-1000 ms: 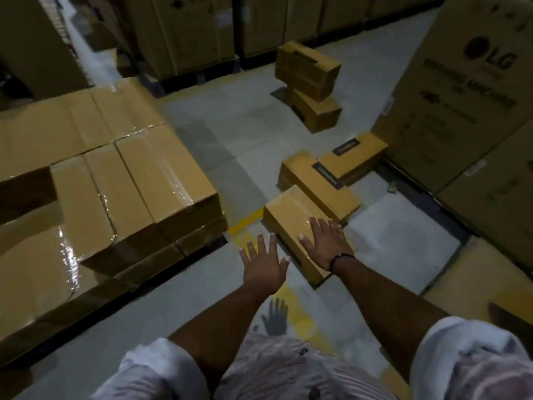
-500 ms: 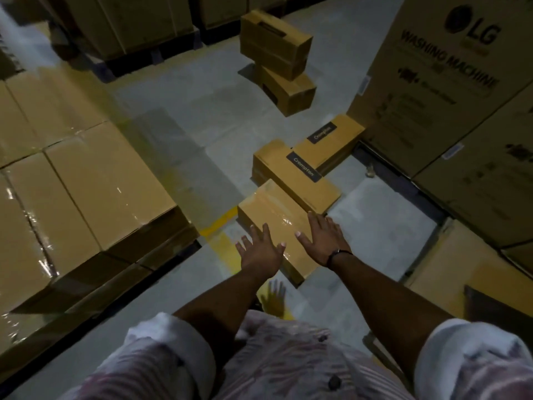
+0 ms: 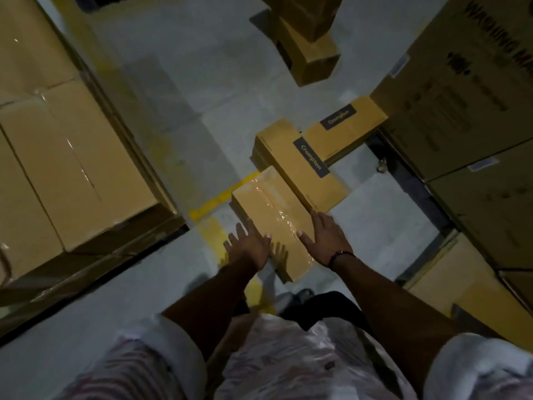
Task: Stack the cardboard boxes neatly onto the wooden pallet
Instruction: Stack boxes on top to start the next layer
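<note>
Dim, yellowish light; glare streaks the taped box (image 3: pixel 277 217) top, hands cast soft shadows, and edges bend and blur.

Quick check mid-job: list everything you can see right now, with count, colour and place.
Taped box: one, tan, on the floor under the hands.
Crompton boxes: two, tan with dark labels, just beyond it.
Small stacked boxes: at least two, tan, top centre, partly cut off.
Box stack: several, tan, left.
Washing-machine cartons: several, brown, right.
Floor line: one, yellow, beside the taped box.
Left hand: fingers spread, at the box's left edge.
Right hand: flat on the box top, dark wristband.
</note>
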Motion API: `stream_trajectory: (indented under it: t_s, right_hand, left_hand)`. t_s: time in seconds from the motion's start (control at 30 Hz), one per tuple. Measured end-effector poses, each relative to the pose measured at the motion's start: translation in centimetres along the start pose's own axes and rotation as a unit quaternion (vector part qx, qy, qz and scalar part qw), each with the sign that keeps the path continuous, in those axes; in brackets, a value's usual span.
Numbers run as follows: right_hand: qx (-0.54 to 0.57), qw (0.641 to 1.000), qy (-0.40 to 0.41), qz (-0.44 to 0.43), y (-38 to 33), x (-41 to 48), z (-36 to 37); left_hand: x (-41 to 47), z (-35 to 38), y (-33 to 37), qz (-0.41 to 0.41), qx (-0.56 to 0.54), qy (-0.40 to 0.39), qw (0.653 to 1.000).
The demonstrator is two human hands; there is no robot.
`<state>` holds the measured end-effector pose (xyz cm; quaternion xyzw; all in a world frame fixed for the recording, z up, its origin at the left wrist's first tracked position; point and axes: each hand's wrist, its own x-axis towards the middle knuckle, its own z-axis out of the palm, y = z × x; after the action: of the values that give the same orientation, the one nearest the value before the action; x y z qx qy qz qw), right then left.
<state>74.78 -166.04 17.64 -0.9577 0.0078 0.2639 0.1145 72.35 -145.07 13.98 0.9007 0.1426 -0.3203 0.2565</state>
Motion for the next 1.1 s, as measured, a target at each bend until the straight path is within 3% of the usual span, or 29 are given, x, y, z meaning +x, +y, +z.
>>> stream_trajectory:
  t_s: [0.2,0.43,0.6,0.77,0.93,1.1]
  right_hand:
    - [0.031,0.996,-0.075,-0.026,3.7,6.6,0.5]
    - [0.065,0.982,-0.154,-0.090,9.5,18.6,5.3]
    - [0.067,0.976,-0.186,-0.090,13.4,28.4,13.3]
    - [0.035,0.977,-0.184,-0.100,16.8,36.7,21.3]
    - [0.008,0.982,-0.163,-0.095,19.0,40.2,25.0]
    - [0.057,0.987,-0.125,-0.077,18.9,40.9,26.1]
  left_hand:
    - [3.8,4.2,1.1,-0.074,-0.028,-0.020,0.997]
    - [10.9,11.3,4.1,-0.148,-0.047,0.028,0.987]
    - [19.0,18.9,5.3,-0.223,-0.163,0.068,0.959]
    - [27.5,26.8,5.1,-0.265,-0.305,0.132,0.905]
    - [32.3,31.4,4.7,-0.257,-0.257,0.064,0.929]
    - [34.6,33.5,4.1,-0.278,-0.286,0.004,0.917]
